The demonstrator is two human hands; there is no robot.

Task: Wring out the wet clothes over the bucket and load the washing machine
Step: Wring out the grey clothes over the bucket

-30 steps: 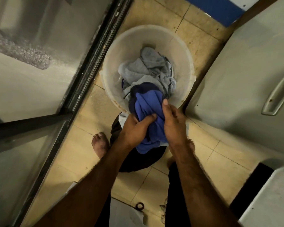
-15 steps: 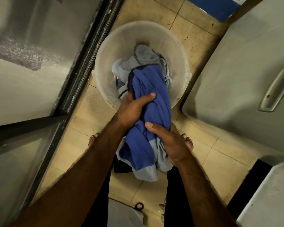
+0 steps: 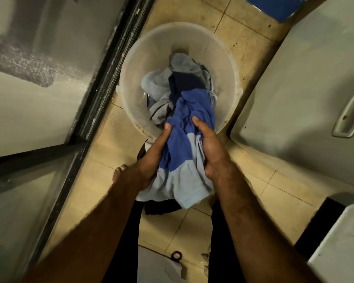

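Observation:
A translucent white bucket (image 3: 223, 64) stands on the tiled floor ahead of me, with grey wet clothes (image 3: 161, 86) lying in it. A blue garment with light-blue and navy bands (image 3: 184, 127) stretches from the bucket back toward me. My left hand (image 3: 151, 158) grips it from the left side and my right hand (image 3: 210, 150) grips it from the right, both just past the bucket's near rim. Its light-blue end hangs below my hands.
A dark metal door frame (image 3: 102, 74) with frosted glass runs along the left. A white appliance with a grey handle (image 3: 349, 117) stands on the right, another white surface (image 3: 339, 246) at the lower right. My bare foot (image 3: 119, 172) stands on the beige tiles.
The garment has been drawn further out of the bucket toward me, showing more of its light-blue end. My hands shifted from one above the other to either side of it.

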